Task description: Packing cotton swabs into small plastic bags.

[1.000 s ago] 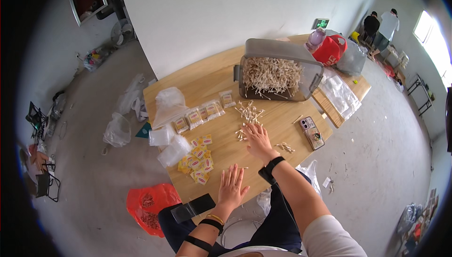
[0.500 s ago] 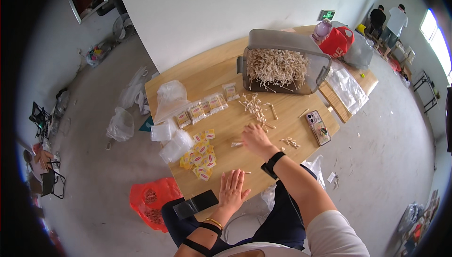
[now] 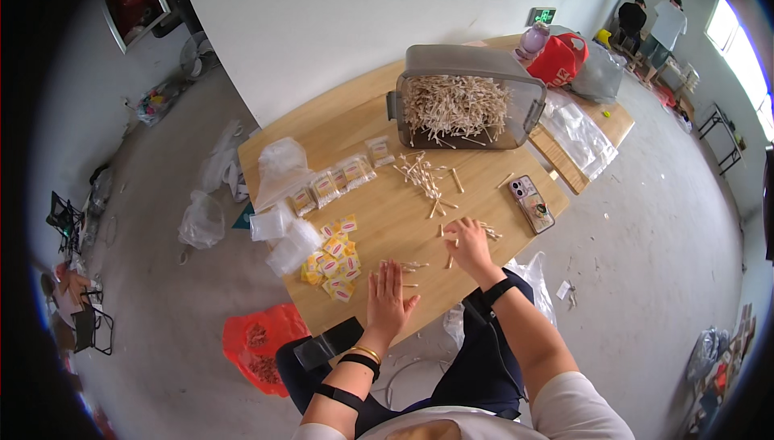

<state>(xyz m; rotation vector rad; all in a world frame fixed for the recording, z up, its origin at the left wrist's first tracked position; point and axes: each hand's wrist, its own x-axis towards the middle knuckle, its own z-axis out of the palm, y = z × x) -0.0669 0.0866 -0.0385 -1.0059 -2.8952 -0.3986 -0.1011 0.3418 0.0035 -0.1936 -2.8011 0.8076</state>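
Left hand [image 3: 389, 307] lies palm down at the near table edge, fingers straight and held close together; nothing seen in its grip, underside hidden. Small batch of cotton swabs [image 3: 413, 266] just right of its fingertips. Black flat case [image 3: 343, 338] left of the wrist, at the near edge. Red plastic bag [image 3: 262, 351] on the floor, near left, with small bits inside.

Right hand [image 3: 472, 248] a bit farther and to the right, fingers half curled, pointing down at the table. One swab just below it, another beside its fingertips; can't tell if it grips either. Swab bundle [image 3: 491, 231] partly behind it, on the right.

Left of center: heap of yellow-white cards [image 3: 332, 267], clear plastic sleeves [image 3: 294, 246] next to it. Phone [image 3: 532, 205] near the right edge. Row of filled swab packets [image 3: 326, 190] beyond the cards. Loose swab pile [image 3: 423, 178] mid-table.

Far side: grey see-through bin [image 3: 463, 57] tipped on its side, mass of swabs within. Red bag [image 3: 558, 61] far right. Two people beyond.
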